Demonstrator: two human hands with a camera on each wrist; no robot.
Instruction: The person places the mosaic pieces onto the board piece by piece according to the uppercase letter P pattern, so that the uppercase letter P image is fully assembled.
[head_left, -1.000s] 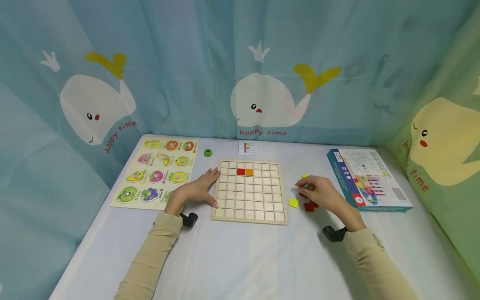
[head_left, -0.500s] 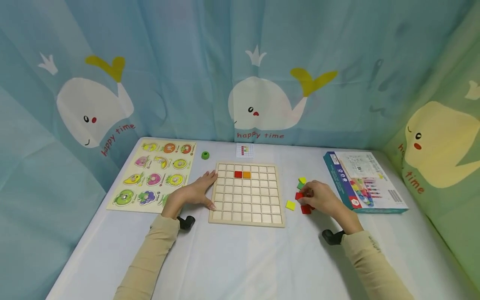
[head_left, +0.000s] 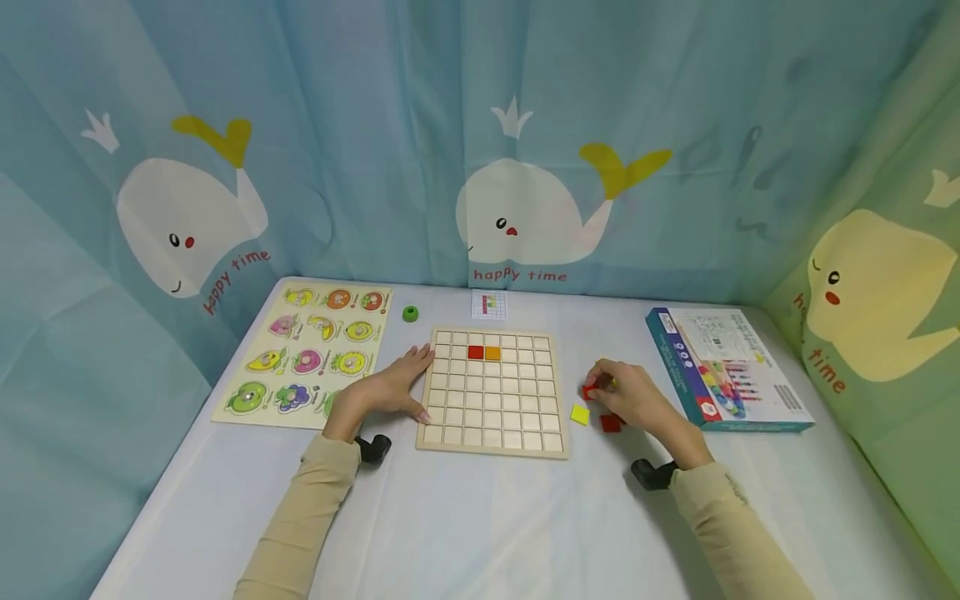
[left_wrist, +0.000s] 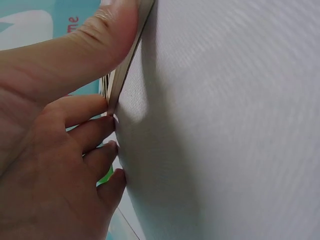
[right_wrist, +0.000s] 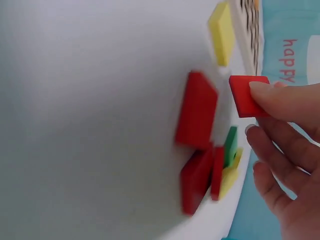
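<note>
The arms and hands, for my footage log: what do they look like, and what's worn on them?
Both the left hand and right hand are bare, without gloves. The left sleeve and right sleeve are long and beige; the right cuff bears a small detail, too small to make out. A small black device shows at each wrist.

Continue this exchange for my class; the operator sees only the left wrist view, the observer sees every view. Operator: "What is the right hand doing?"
Observer: The right hand pinches a red tile.
Operator: I see just an edge of the board. Is anything set in it?
Observer: Yes, an orange tile beside a second red tile.
Operator: And past its far edge?
Observer: A small card printed with a partly coloured grid.
</note>
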